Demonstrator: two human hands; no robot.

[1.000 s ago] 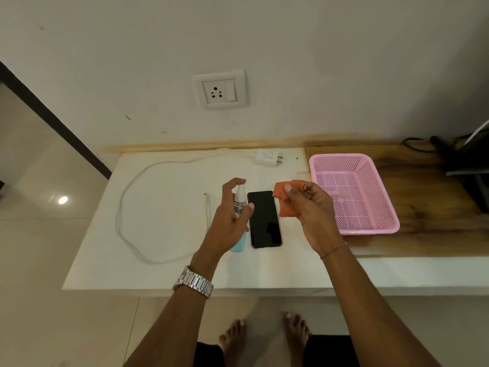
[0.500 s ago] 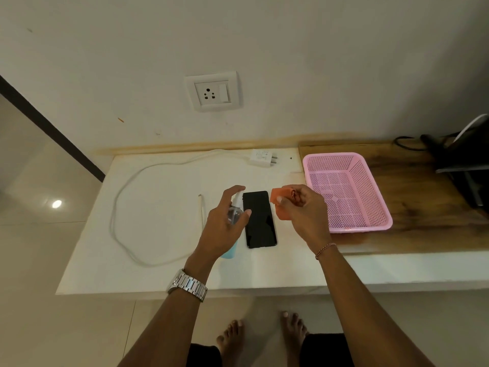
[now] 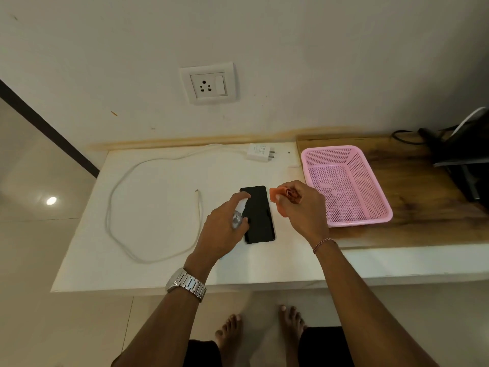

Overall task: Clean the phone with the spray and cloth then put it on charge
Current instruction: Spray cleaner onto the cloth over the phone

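A black phone (image 3: 260, 218) lies screen-up on the white tabletop (image 3: 148, 260). My left hand (image 3: 223, 231) grips a small clear spray bottle (image 3: 237, 218) just left of the phone, with the index finger arched over its top above the phone's left edge. Right of the phone, my right hand (image 3: 304, 207) holds a bunched orange cloth (image 3: 276, 196) a little above the table. The white charger plug (image 3: 260, 152) lies at the back, and its cable (image 3: 116, 207) loops left, with the free end (image 3: 198, 197) left of the phone.
A wall socket (image 3: 208, 83) with a switch sits above the table. A pink mesh basket (image 3: 370, 181) stands on the wooden top (image 3: 412, 202) to the right. Dark equipment with cables (image 3: 460, 157) fills the far right. My bare feet show below the table edge.
My left hand with the spray bottle has tilted over toward the phone's left edge. My right hand has bunched the cloth tighter beside the phone's top right corner.
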